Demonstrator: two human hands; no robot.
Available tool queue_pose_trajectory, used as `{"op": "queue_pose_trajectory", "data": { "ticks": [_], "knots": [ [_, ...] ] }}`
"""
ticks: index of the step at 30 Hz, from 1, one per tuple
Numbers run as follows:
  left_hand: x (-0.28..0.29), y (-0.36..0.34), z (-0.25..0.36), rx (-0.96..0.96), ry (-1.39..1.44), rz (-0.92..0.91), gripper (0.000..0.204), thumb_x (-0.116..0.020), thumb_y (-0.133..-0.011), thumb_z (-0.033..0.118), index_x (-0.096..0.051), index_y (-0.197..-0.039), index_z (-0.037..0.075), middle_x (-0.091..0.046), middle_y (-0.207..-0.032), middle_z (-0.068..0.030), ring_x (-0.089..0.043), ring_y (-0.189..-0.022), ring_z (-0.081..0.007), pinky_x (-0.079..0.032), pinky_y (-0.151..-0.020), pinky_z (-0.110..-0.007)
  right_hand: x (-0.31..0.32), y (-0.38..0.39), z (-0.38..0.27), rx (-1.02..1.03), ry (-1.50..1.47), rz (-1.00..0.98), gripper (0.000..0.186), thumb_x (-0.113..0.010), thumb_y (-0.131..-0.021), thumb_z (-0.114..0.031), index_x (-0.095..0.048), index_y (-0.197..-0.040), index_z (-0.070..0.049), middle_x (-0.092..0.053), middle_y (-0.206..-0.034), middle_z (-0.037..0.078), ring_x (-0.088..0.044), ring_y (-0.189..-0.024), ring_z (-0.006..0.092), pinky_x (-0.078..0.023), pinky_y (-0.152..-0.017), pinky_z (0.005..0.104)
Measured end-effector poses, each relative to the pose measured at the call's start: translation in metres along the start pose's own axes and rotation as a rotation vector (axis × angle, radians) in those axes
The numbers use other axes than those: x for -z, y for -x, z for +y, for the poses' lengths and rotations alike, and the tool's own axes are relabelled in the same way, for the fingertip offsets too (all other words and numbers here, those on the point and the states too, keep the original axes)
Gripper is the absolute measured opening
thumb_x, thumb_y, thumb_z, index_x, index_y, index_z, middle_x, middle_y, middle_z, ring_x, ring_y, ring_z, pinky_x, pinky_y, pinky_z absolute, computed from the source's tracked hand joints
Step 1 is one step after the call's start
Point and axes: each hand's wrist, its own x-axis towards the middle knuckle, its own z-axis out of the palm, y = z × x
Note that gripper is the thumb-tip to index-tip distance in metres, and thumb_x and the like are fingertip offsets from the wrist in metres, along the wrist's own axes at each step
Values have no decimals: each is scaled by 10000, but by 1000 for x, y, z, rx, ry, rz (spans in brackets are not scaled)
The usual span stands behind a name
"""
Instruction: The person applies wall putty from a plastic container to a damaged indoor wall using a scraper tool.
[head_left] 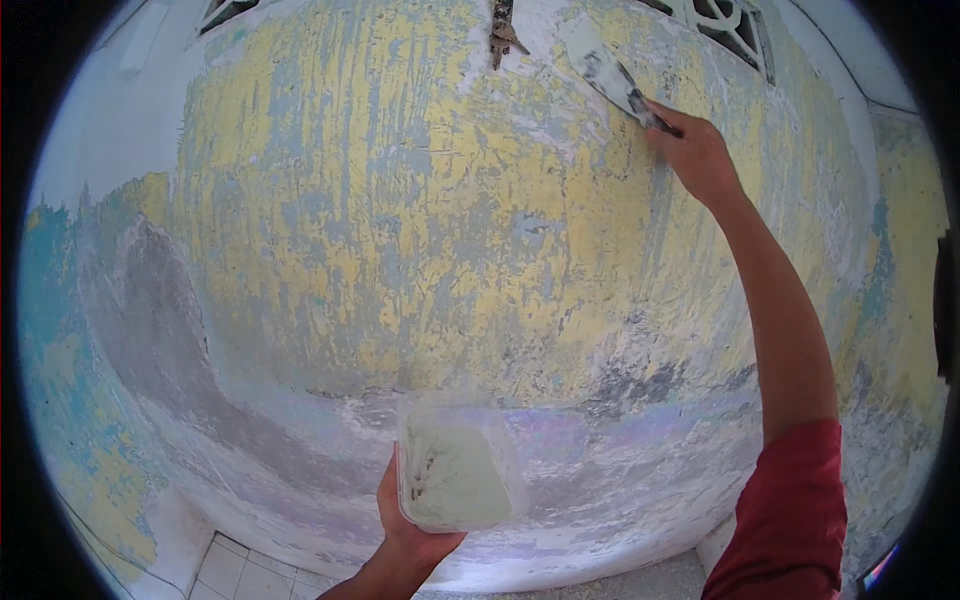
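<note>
My right hand (698, 155) is raised at the upper right, its fingers closed round the dark handle of a putty knife (606, 78). The wide blade, smeared with pale paste, lies at the wall (480, 230) near its top; whether it presses flat I cannot tell. Low in the middle, my left hand (412, 535) grips a clear plastic tub (514, 470) from below and its left side. Pale greenish-white putty (465, 475) is in the tub, with darker smears along its left part. Flaking yellow and grey-blue paint covers the wall, with white patches around the blade.
Left of the blade, keys (503, 38) hang from a dark fitting on the wall. Patterned vent openings (725, 25) run along the top. Bare grey plaster (160, 300) shows at the left. Pale floor tiles (235, 570) lie below, and a dark object (944, 305) stands at the right edge.
</note>
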Motion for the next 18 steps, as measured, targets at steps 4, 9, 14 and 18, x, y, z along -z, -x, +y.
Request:
{"op": "queue_pose_trajectory", "data": {
  "ticks": [4,9,14,18],
  "knots": [
    [8,-3,1,20,-37,-36,543,-464,-1019,503,-575,-1437,175,-626,-1399,-66,-595,-1284,-327,-460,-1080,-546,31,26,-2,-175,-86,-103,479,-735,-902,-262,-682,-1361,-137,-687,-842,99,-630,-748,161,-532,-734,347],
    [11,1,1,21,-63,-27,553,-463,-1015,512,-570,-1443,178,-625,-1398,-66,-593,-1283,-329,-463,-1071,-552,55,27,-17,-280,-111,-19,501,-766,-877,-281,-694,-1298,-20,-657,-803,76,-601,-660,134,-519,-618,331],
    [10,2,-2,41,-55,-2,564,-453,-1015,525,-565,-1450,186,-619,-1404,-67,-597,-1272,-326,-464,-1068,-550,55,-23,-24,283,315,382,368,-735,-909,-270,-716,-1238,-107,-726,-890,137,-713,-806,272,-566,-716,381],
    [17,1,-4,31,-52,7,566,-452,-1015,529,-563,-1451,187,-619,-1401,-66,-595,-1274,-326,-467,-1068,-548,36,-59,-42,376,634,388,413,-666,-944,-190,-641,-1356,-204,-717,-1036,144,-702,-976,332,-583,-782,422]
  ]
}}
